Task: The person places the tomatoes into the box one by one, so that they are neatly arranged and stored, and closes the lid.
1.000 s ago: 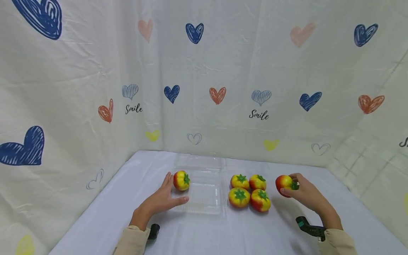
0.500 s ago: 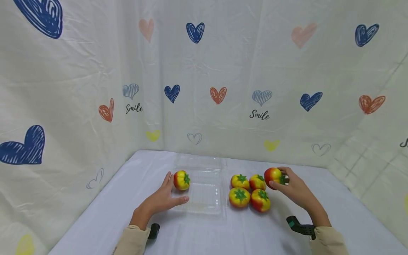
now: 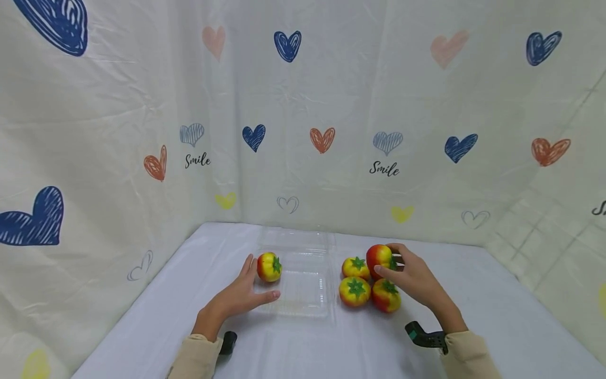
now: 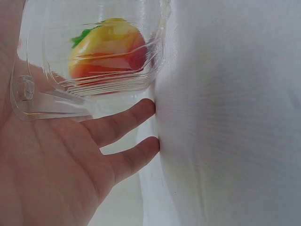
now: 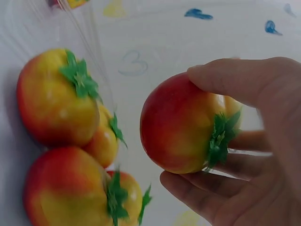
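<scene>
My right hand (image 3: pixel 412 275) holds a red-and-yellow tomato (image 3: pixel 379 261) with a green leafy top, fingers and thumb around its sides. The tomato is raised above the group of tomatoes (image 3: pixel 355 291) on the table, hiding part of one in the head view. My left hand (image 3: pixel 242 296) rests beside a clear plastic box (image 3: pixel 303 310), fingers extended along its left side and thumb across the front. In the left wrist view, two fingertips (image 4: pixel 149 107) touch the white cloth. One tomato (image 3: pixel 269 267) lies inside the box at its left, seen through the clear wall.
The box's clear lid (image 3: pixel 295 239) lies folded back, away from me. A white cloth (image 3: pixel 284 352) covers the table. Behind and at the sides hangs a pale curtain (image 3: pixel 341 95) printed with hearts. Each wrist wears a black strap device (image 3: pixel 426 337).
My right hand has carried its tomato leftward, from the right of the group to over it. The left hand and the box have stayed put.
</scene>
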Available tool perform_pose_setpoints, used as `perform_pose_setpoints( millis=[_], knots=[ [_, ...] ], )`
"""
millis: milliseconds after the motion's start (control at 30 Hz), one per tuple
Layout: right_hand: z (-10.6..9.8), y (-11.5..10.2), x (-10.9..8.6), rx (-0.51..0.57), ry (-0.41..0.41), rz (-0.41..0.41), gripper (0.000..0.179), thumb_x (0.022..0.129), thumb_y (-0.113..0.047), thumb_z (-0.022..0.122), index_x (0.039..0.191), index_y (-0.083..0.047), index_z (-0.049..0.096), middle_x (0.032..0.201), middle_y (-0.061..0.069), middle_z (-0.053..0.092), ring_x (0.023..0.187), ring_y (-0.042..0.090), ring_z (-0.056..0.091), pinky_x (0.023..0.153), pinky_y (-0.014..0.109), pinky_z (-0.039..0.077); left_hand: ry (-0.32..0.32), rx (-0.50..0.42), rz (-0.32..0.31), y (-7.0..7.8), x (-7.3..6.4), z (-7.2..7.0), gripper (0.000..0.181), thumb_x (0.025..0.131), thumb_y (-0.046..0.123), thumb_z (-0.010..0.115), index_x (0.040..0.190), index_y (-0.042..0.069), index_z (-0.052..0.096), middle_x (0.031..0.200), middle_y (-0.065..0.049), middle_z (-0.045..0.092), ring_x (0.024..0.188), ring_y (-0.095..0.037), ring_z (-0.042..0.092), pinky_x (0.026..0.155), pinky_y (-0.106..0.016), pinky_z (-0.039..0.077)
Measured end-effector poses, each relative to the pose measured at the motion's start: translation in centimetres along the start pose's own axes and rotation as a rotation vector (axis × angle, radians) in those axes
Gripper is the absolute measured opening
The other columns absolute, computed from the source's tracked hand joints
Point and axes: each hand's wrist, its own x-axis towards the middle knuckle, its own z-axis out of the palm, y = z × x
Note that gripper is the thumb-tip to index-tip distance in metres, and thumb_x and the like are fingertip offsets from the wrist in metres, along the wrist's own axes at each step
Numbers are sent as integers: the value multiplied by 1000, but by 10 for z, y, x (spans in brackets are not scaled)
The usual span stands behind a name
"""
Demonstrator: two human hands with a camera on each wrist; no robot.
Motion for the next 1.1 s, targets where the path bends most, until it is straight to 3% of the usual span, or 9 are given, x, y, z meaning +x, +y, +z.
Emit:
perform_pose_setpoints(
  millis=[400, 633, 733, 833, 1100],
  knots=[
    [28, -39, 4, 93, -75, -53, 72, 97, -32, 81, 154, -7, 45, 149, 25, 55, 126, 47, 64, 95, 53, 60, 7, -5, 4, -2, 3, 3, 126, 89, 68, 75, 170, -3, 8, 178, -19, -7, 162, -41, 14, 126, -62, 22],
    [52, -56, 13, 109, -113, -139, 67, 98, -35, 79, 156, -18, 50, 150, 20, 58, 119, 42, 68, 93, 54, 61, 13, -1, -12, -2, 3, 3, 126, 89, 67, 76, 170, -2, 9, 179, -18, -6, 162, -40, 15, 125, -62, 23],
    [64, -64, 19, 172, -140, -160, 63, 99, -33, 79, 155, -22, 53, 150, 15, 58, 118, 41, 68, 94, 54, 60, 12, -4, -22, -2, 3, 4, 126, 89, 67, 76, 170, -1, 9, 179, -18, -6, 162, -41, 15, 125, -62, 23],
    [77, -72, 25, 258, -164, -131, 62, 97, -30, 81, 153, -24, 55, 150, 13, 58, 118, 37, 67, 92, 50, 61, 10, -18, -35, 0, 2, 4, 125, 89, 65, 77, 171, 0, 10, 179, -18, -5, 161, -41, 16, 124, -64, 24],
    [110, -91, 37, 479, -247, -56, 61, 96, -19, 82, 150, -17, 55, 151, 20, 52, 110, 33, 69, 87, 44, 64, 20, -12, -34, 1, 1, 4, 124, 88, 66, 78, 171, 1, 12, 179, -18, -2, 161, -43, 19, 122, -67, 27]
  ],
)
